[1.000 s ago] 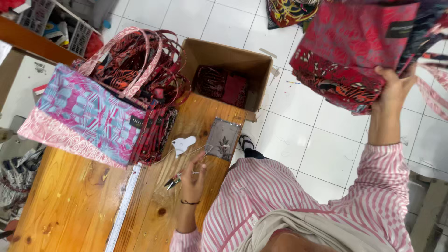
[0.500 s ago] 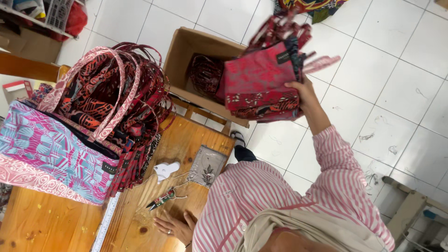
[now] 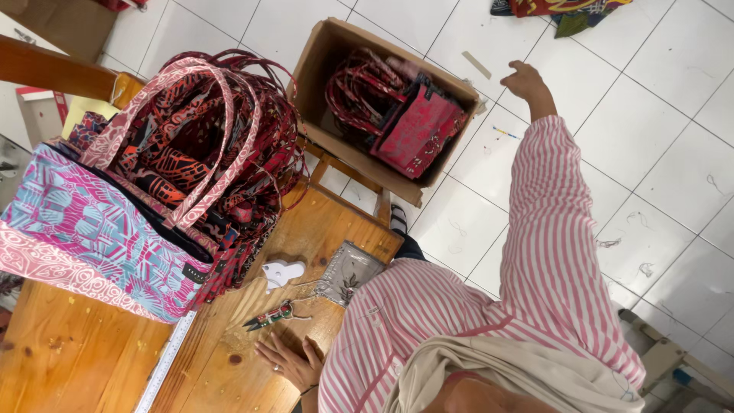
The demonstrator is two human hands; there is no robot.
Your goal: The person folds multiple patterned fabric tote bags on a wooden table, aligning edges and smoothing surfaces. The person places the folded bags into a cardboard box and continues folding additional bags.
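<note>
Resting flat on the wooden table [image 3: 84,367], the left hand [image 3: 289,359] lies palm down with its fingers spread, holding nothing; a ring shows on 1 finger. It sits near the table's front edge, close to the person's striped shirt.

Just beyond the fingertips lie small snips [image 3: 269,316] with a patterned grip, apart from the hand. A white cutout piece [image 3: 281,272] sits a little further in, and a small grey patterned pouch [image 3: 348,271] lies at the table's corner, beside the cutout. A measuring tape [image 3: 164,362] runs along the table surface between the hand and the bags.

The right hand [image 3: 526,81] is stretched out over the tiled floor [image 3: 657,153], fingers loosely curled, gripping nothing. It hangs just past the far rim of an open cardboard box [image 3: 321,57] that stands on the floor beside the table's corner.

Inside the box: a red patterned bag [image 3: 420,130] lying on top of other red bags, handles toward the box's left wall. Hand and bag are apart.

A row of patterned tote bags [image 3: 222,153] stands upright across the table; the nearest one, a pink and blue bag [image 3: 92,237], has pink handles standing up. More patterned cloth [image 3: 566,9] lies on the floor at the picture's top edge.
</note>
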